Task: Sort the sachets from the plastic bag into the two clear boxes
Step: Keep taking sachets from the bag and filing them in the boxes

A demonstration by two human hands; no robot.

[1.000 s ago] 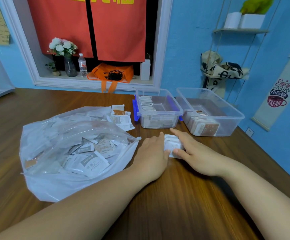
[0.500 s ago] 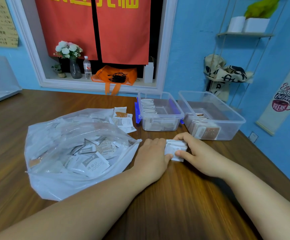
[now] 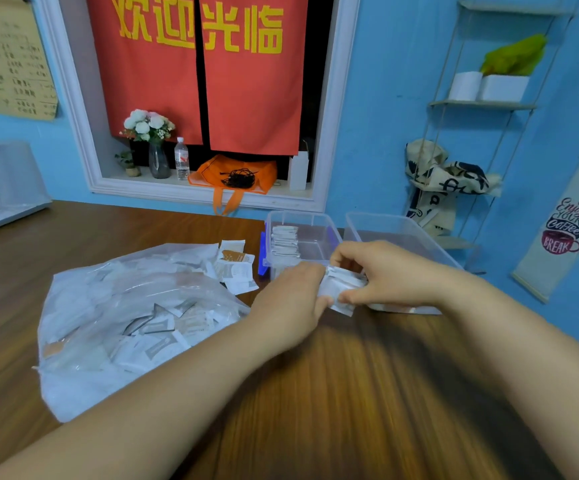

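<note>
- The person is squaring up a small stack of sachets (image 3: 337,289) between both hands, just in front of the two boxes. By judgement this is the gather-and-carry step, with the drop not yet made.
- The left hand (image 3: 290,304) is gripping the stack's left edge, its fingers (image 3: 317,271) curled against the paper.
- The right hand (image 3: 393,275) is clamping the stack from the other side, with its fingers (image 3: 345,252) hooked over the top and the thumb pressing underneath.
- The stack is sitting tilted. Blur is hiding whether its lower corner is touching the bench (image 3: 350,403).
- The sachets are looking flat, white and papery with crimped edges, thin enough to fan apart or slide if the pinch loosens.
- The left clear box (image 3: 298,215), made of rigid see-through plastic with blue side latches, is already holding a row of white sachets standing on edge along its left wall.
- The right clear box (image 3: 380,217) is standing just beside it, with its contents mostly hidden behind the right hand.
- The next move is probably calling for a lift over a rim and a release on edge into the matching box, likely the left one.
- The plastic bag (image 3: 73,386), soft, crinkled and glossy, is lying open on the bench and holding many more sachets, so much sorting is remaining.
- A few loose sachets (image 3: 236,268), one with a brown print, are lying between the bag and the left box.
</note>
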